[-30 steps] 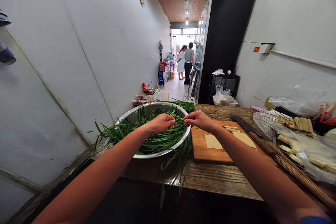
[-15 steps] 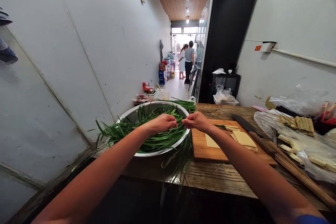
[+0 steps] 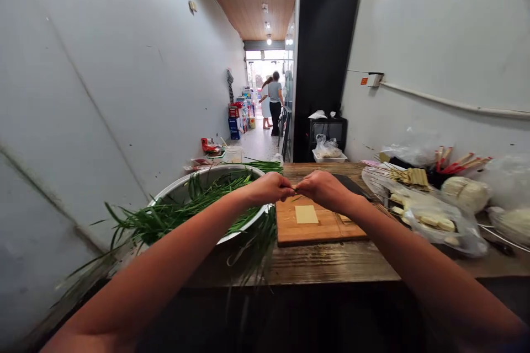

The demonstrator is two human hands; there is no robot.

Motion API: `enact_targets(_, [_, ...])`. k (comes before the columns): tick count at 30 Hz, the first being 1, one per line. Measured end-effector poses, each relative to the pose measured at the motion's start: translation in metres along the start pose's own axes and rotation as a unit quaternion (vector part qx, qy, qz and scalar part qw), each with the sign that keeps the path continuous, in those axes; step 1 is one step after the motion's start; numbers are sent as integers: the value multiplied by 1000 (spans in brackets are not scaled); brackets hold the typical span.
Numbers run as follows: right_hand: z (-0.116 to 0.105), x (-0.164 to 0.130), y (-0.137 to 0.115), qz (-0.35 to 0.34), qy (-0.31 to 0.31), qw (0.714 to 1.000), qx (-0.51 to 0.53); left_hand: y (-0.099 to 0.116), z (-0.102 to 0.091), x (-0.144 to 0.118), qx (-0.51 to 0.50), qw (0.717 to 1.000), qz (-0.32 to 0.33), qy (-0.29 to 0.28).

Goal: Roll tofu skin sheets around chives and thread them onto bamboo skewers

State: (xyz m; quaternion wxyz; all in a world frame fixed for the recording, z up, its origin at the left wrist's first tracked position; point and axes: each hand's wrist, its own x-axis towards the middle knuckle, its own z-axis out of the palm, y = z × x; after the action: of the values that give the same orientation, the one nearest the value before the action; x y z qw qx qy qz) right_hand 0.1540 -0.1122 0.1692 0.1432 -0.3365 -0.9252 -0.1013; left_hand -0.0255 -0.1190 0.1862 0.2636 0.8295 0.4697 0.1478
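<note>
My left hand [image 3: 270, 187] and my right hand [image 3: 322, 190] meet fingertip to fingertip above the far edge of a wooden cutting board [image 3: 318, 227]. Both pinch something thin between them, likely a green chive leaf, mostly hidden by the fingers. A pale yellow tofu-skin sheet [image 3: 306, 214] lies on the board just below the hands. To the left stands a large metal bowl [image 3: 179, 193] heaped with long green chives [image 3: 165, 219], some hanging over the table's front edge.
Clear bags of tofu pieces [image 3: 430, 216] and skewered food [image 3: 409, 177] lie on the wooden table [image 3: 331, 265] at the right. A black fridge [image 3: 318, 71] stands behind. Two people [image 3: 271, 100] stand far down the corridor. A white wall runs along the left.
Both hands moved from over the bowl's rim to above the cutting board, still pinched together. The head camera turned right, so the bowl sits further left.
</note>
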Motion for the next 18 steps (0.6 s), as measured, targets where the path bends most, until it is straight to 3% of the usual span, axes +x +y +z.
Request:
enact_targets(5, [5,-75,34,73,9,996,48,34,42,27,34,997,62,-32])
enact_targets(10, [15,-131,52,167,-16,982,82,49,82,56,33,992,88,-84])
enact_targets(15, [3,-150,57,161,15,985,66,60,100,75,65,986,119,-92])
enact_targets(18, [-10,-143,51,139,-11,989,47,67,103,79,75,985,126,-87])
